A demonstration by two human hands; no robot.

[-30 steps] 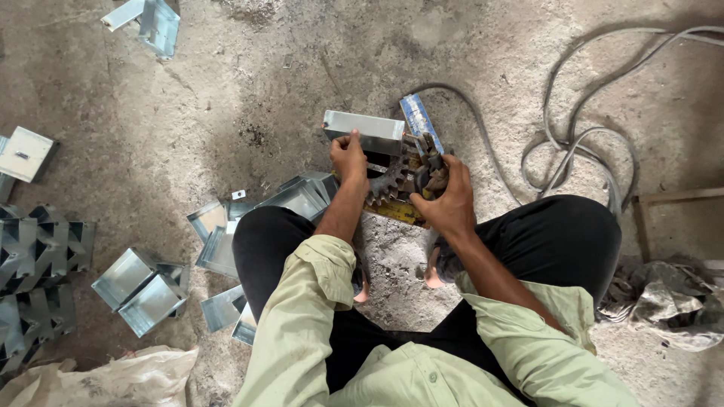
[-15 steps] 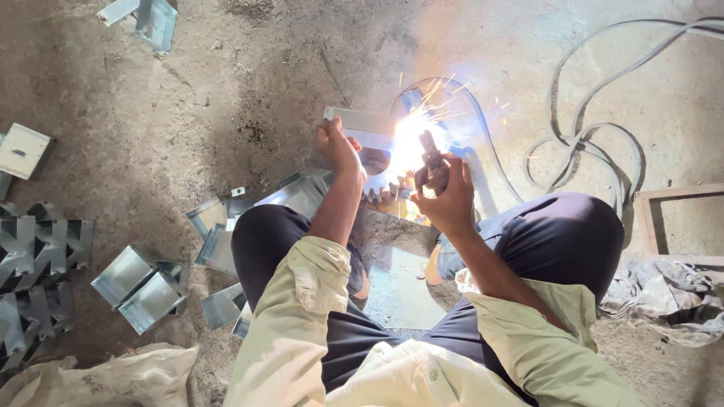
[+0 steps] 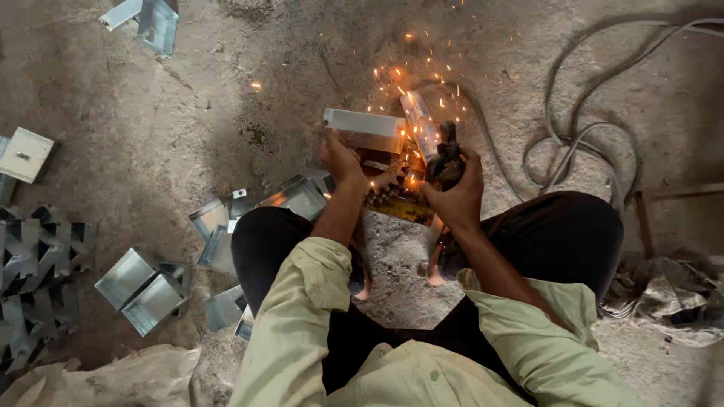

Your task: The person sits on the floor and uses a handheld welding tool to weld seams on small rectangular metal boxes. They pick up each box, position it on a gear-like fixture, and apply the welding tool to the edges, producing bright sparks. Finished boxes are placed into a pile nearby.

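At frame centre, sparks are flying as the left hand (image 3: 341, 160) is pinning the metal box (image 3: 364, 130) to the floor while the right hand (image 3: 458, 194) is gripping the electrode holder (image 3: 446, 154), best kept steady.

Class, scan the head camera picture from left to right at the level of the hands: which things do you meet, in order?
Stacked folded metal pieces → open metal boxes → left hand on a metal channel piece → right hand gripping a dark welding holder → looped cables.
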